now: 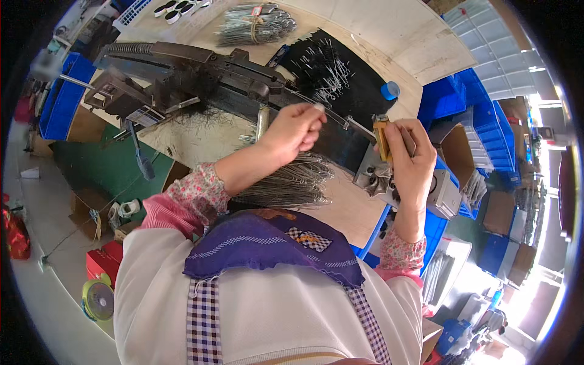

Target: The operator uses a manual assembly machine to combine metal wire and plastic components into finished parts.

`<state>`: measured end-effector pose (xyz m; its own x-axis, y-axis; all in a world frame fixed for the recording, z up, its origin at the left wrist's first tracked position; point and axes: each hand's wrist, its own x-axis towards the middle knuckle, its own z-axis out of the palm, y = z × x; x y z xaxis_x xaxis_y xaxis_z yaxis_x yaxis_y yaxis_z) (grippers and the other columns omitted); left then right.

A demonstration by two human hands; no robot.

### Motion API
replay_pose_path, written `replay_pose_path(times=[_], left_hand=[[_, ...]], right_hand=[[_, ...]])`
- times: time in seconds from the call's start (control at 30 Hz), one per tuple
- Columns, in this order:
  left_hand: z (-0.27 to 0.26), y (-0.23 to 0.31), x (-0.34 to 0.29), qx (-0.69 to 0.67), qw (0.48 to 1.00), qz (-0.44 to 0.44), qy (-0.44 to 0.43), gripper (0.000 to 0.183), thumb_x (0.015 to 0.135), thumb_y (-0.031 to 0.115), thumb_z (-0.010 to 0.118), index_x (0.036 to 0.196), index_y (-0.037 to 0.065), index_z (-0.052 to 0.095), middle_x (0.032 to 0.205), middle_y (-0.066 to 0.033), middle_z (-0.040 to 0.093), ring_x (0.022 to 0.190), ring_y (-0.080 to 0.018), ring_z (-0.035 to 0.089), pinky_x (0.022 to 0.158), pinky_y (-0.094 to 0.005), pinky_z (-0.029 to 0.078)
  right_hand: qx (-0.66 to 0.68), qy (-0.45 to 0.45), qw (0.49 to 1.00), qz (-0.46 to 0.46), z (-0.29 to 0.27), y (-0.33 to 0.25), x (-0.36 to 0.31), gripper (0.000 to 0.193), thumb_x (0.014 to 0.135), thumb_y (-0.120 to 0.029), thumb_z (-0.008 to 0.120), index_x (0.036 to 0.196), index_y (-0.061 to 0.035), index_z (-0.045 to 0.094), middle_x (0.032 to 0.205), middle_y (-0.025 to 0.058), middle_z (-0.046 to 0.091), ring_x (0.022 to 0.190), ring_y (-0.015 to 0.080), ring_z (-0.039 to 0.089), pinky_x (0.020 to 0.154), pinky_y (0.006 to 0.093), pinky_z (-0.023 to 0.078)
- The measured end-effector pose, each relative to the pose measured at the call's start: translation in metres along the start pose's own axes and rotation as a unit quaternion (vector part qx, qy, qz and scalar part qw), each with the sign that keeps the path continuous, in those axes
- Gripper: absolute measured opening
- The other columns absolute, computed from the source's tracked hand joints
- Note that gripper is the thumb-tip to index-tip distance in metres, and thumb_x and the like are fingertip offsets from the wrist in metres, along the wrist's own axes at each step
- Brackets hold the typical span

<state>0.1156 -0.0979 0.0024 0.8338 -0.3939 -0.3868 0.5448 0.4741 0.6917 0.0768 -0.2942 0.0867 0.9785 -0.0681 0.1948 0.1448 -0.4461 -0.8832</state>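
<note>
My left hand [298,129] is raised over the bench with its fingertips pinched on a thin metal wire piece, close to the long dark machine [201,79]. My right hand [410,161] grips a yellow-handled lever [381,137] on a small grey metal press [389,179] at the bench's right edge. A pile of thin wire pieces [292,182] lies on the wooden bench just below my left wrist. More wire pieces [328,70] are scattered on a black mat beyond the machine.
A tied bundle of wires [255,24] lies at the far side of the bench, a blue tape roll [390,90] near its right edge. Blue bins [462,97] and cardboard boxes stand to the right; a blue crate [61,100] and a small fan [97,299] are left.
</note>
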Motion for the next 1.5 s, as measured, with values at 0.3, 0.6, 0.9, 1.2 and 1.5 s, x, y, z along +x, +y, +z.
replay_pose_path(times=[0.3,0.6,0.9,1.2,1.5], left_hand=[[-0.001,-0.010,-0.006,0.035,0.993,0.094,0.066,0.025,0.099,0.023,0.049,0.084,0.006,0.057,0.057,0.0030,0.044,0.041,-0.0058,0.034,0.038,-0.0221,0.024],[-0.011,-0.011,-0.009,0.053,0.994,0.086,0.036,0.030,0.100,0.031,0.048,0.088,0.005,0.056,0.063,0.0001,0.050,0.048,-0.0091,0.043,0.043,-0.0237,0.031],[0.008,0.010,-0.012,-0.264,0.957,0.017,-0.119,0.080,0.096,0.059,0.032,0.131,-0.013,0.030,0.138,-0.0254,0.036,0.136,-0.0328,0.032,0.115,-0.0420,0.026],[-0.008,0.012,-0.022,-0.337,0.934,0.016,-0.114,0.080,0.096,0.061,0.030,0.131,-0.011,0.034,0.134,-0.0209,0.043,0.132,-0.0278,0.038,0.113,-0.0380,0.029],[-0.010,0.009,-0.028,-0.272,0.955,0.080,-0.082,0.077,0.097,0.060,0.029,0.134,-0.008,0.035,0.136,-0.0191,0.043,0.132,-0.0271,0.038,0.115,-0.0387,0.026]], right_hand=[[-0.196,-0.272,0.937,-0.102,0.069,0.024,0.076,0.022,0.084,-0.008,0.058,0.104,-0.0013,0.065,0.085,0.0162,0.067,0.077,0.0289,0.067,0.068,0.0375,0.052],[0.043,-0.350,0.929,0.112,0.050,0.003,0.086,0.031,0.087,-0.007,0.061,0.114,0.0091,0.059,0.080,0.0121,0.067,0.066,0.0145,0.065,0.062,0.0281,0.055],[-0.254,-0.285,0.916,-0.126,0.042,0.005,0.104,0.032,0.092,-0.027,0.055,0.119,-0.0127,0.063,0.110,0.0205,0.060,0.098,0.0364,0.054,0.088,0.0426,0.044],[-0.251,-0.125,0.905,-0.319,0.078,-0.007,0.052,0.028,0.071,-0.002,0.061,0.097,-0.0083,0.069,0.076,0.0061,0.056,0.071,0.0257,0.058,0.068,0.0358,0.045],[-0.214,-0.151,0.940,-0.220,0.072,0.007,0.066,0.015,0.075,-0.011,0.070,0.090,-0.0130,0.073,0.074,0.0021,0.059,0.074,0.0211,0.059,0.077,0.0335,0.038]])
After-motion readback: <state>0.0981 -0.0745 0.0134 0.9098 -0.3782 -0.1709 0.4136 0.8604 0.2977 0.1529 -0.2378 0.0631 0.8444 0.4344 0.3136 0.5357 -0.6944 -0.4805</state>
